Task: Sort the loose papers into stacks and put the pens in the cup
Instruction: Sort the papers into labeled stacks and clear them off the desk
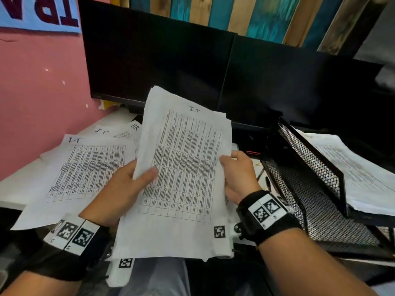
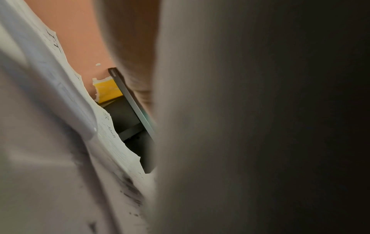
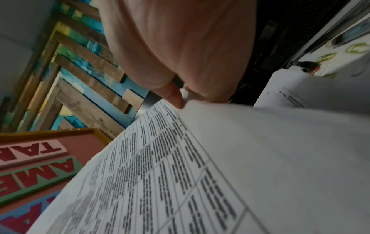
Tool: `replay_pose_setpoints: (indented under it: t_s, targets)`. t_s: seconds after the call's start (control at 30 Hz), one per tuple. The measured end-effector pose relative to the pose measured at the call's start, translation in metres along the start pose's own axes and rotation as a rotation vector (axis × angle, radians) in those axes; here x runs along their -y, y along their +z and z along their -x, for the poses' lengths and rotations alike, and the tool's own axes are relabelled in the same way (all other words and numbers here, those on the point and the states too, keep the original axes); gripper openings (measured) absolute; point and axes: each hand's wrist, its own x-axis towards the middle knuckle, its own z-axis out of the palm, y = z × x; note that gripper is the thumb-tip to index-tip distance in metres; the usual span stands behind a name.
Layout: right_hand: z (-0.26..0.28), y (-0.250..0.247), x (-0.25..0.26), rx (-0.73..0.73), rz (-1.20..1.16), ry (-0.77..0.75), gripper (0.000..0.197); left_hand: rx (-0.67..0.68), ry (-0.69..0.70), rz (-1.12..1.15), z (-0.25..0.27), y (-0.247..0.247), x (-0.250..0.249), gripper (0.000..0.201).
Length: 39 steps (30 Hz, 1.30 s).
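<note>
I hold a stack of printed sheets [image 1: 181, 167] marked "I.T" upright over the desk edge. My left hand [image 1: 130, 184] grips its left edge, thumb across the front. My right hand [image 1: 237, 174] pinches the right edge, thumb on the top sheet [image 3: 200, 158]. More loose sheets [image 1: 85, 165] marked "I.T" and "HR" lie on the white desk to the left; the left wrist view shows their edges [image 2: 112, 142]. A black pen [image 1: 267, 182] lies beside the mesh tray, just right of my right hand. No cup is in view.
A black mesh paper tray [image 1: 310, 189] stands at the right, its upper tier holding a pile of papers [image 1: 359, 174]. Two dark monitors [image 1: 171, 67] rise behind the desk. A pink wall [image 1: 38, 99] closes the left side.
</note>
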Motion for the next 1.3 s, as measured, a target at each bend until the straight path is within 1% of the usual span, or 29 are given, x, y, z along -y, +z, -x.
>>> replay_pose_setpoints:
  t_s: [0.03,0.1,0.17,0.23,0.3,0.33,0.37,0.5,0.63,0.67,0.7,0.77,0.8,0.83,0.9,0.97,1.07,1.13,1.3]
  targets:
    - [-0.003,0.000,-0.002,-0.003,-0.004,-0.008,0.016,0.017,0.001,-0.041,-0.002,-0.002,0.003,0.021]
    - [-0.008,-0.007,-0.003,-0.029,0.019,-0.036,0.020,0.004,-0.018,-0.049,-0.005,-0.006,0.008,0.015]
    - [-0.013,-0.022,-0.005,-0.134,0.090,-0.077,0.020,-0.033,-0.022,-0.063,-0.009,-0.010,0.010,0.015]
    - [-0.021,-0.043,-0.009,-0.279,0.171,-0.107,0.020,-0.060,-0.018,-0.072,-0.011,-0.014,0.013,0.014]
    - [-0.027,-0.065,-0.013,-0.400,0.187,-0.089,0.028,-0.088,-0.022,-0.061,-0.013,-0.018,0.014,0.015]
    - [-0.031,-0.074,-0.015,-0.423,0.171,-0.061,0.034,-0.101,-0.023,-0.054,-0.014,-0.019,0.016,0.015]
    - [-0.035,-0.081,-0.017,-0.418,0.147,-0.024,0.039,-0.106,-0.023,-0.053,-0.015,-0.020,0.017,0.015]
    - [-0.043,-0.089,-0.023,-0.297,0.063,0.112,0.054,-0.118,-0.020,-0.066,-0.017,-0.020,0.020,0.016]
    - [-0.046,-0.083,-0.030,-0.253,0.033,0.165,0.053,-0.121,-0.014,-0.060,-0.016,-0.017,0.020,0.015]
    - [-0.045,-0.081,-0.029,-0.231,0.053,0.182,0.049,-0.123,-0.013,-0.057,-0.016,-0.017,0.020,0.014]
    - [-0.045,-0.079,-0.029,-0.200,0.099,0.200,0.039,-0.125,-0.013,-0.053,-0.016,-0.017,0.020,0.014]
    - [-0.043,-0.074,-0.029,-0.114,0.248,0.227,0.012,-0.128,-0.012,-0.049,-0.016,-0.018,0.020,0.014]
    - [-0.042,-0.073,-0.031,-0.073,0.327,0.229,0.003,-0.127,-0.011,-0.049,-0.016,-0.018,0.020,0.014]
    - [-0.041,-0.072,-0.032,-0.038,0.394,0.218,0.002,-0.126,-0.009,-0.050,-0.016,-0.018,0.020,0.014]
    - [-0.038,-0.069,-0.030,-0.023,0.478,0.159,0.010,-0.127,-0.007,-0.049,-0.015,-0.017,0.019,0.014]
    - [-0.035,-0.069,-0.019,-0.070,0.507,0.038,0.016,-0.125,-0.005,-0.043,-0.015,-0.017,0.018,0.014]
    - [-0.032,-0.075,0.010,-0.192,0.475,-0.138,0.015,-0.128,-0.009,-0.043,-0.016,-0.017,0.019,0.012]
    - [-0.031,-0.083,0.033,-0.257,0.496,-0.252,0.018,-0.133,-0.018,-0.033,-0.017,-0.017,0.020,0.012]
    - [-0.013,-0.093,0.094,-0.339,0.533,-0.508,0.011,-0.147,-0.053,0.006,-0.019,-0.018,0.023,0.014]
